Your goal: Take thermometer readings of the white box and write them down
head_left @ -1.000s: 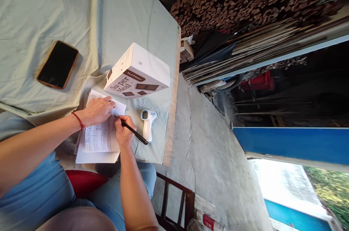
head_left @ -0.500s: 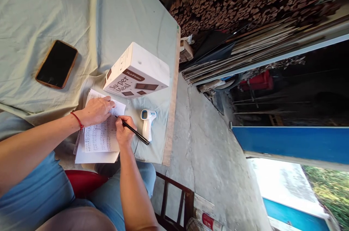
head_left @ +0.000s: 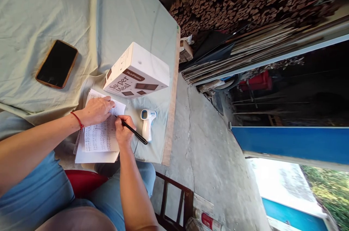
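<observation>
My right hand point(head_left: 124, 130) is closed round a black pen point(head_left: 136, 133), whose tip meets the handwritten paper sheets point(head_left: 99, 138). Flat on the upper part of those sheets lies my left hand point(head_left: 99, 110), fingers stretched out, a red cord at its wrist. Lines of small writing cover the top sheet, and blank paper shows beneath it. Just right of the pen lies a white and blue infrared thermometer point(head_left: 147, 124). A white box point(head_left: 139, 74) printed "Su-per Meal" stands beyond the sheets.
A smartphone point(head_left: 57, 64) in a brown case lies at the left on the cloth-covered table point(head_left: 131, 5). The table's wooden edge point(head_left: 172, 114) runs along the right. A dark wooden frame point(head_left: 177, 202) stands on the concrete floor, with stacked firewood point(head_left: 231, 2) at the back.
The right hand and pen have shifted very slightly, the pen's rear end moving a little left. The left hand, sheets, box, thermometer and phone stay in place.
</observation>
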